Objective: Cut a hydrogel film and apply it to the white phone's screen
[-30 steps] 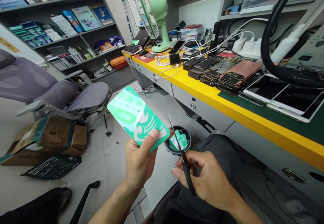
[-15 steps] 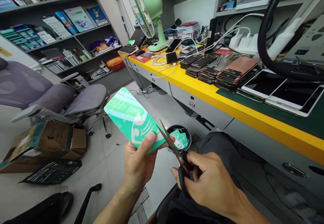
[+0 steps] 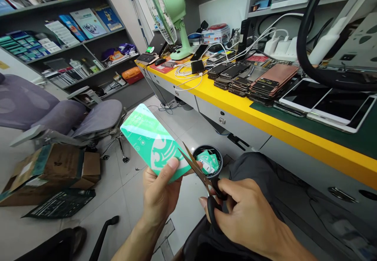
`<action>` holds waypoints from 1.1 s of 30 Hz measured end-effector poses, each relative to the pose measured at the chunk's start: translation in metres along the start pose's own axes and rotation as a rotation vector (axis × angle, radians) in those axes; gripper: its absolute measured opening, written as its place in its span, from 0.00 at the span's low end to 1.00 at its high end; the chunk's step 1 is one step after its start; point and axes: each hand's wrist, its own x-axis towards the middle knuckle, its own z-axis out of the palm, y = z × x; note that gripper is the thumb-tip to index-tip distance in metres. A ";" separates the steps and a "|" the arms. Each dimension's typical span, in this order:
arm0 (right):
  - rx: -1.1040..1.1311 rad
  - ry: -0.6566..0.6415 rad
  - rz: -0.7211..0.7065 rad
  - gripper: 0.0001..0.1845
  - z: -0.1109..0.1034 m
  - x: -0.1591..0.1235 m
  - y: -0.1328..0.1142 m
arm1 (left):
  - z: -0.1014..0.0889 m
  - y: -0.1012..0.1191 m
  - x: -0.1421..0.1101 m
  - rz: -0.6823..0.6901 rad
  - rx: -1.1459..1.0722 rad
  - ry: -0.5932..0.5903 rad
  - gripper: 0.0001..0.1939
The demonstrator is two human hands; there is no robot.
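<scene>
Green packet (image 3: 150,143) pinched in left grip (image 3: 160,198), edge angled toward open scissors (image 3: 196,166) clenched in right grip (image 3: 244,214), near a small bin (image 3: 207,146).

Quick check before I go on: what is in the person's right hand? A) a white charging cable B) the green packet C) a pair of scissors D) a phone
C. The right hand grips black-handled scissors, while the green packet sits in the left hand.
</scene>
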 end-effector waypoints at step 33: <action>-0.139 0.042 -0.100 0.18 0.004 -0.007 0.001 | -0.005 -0.005 -0.003 -0.008 -0.049 0.038 0.06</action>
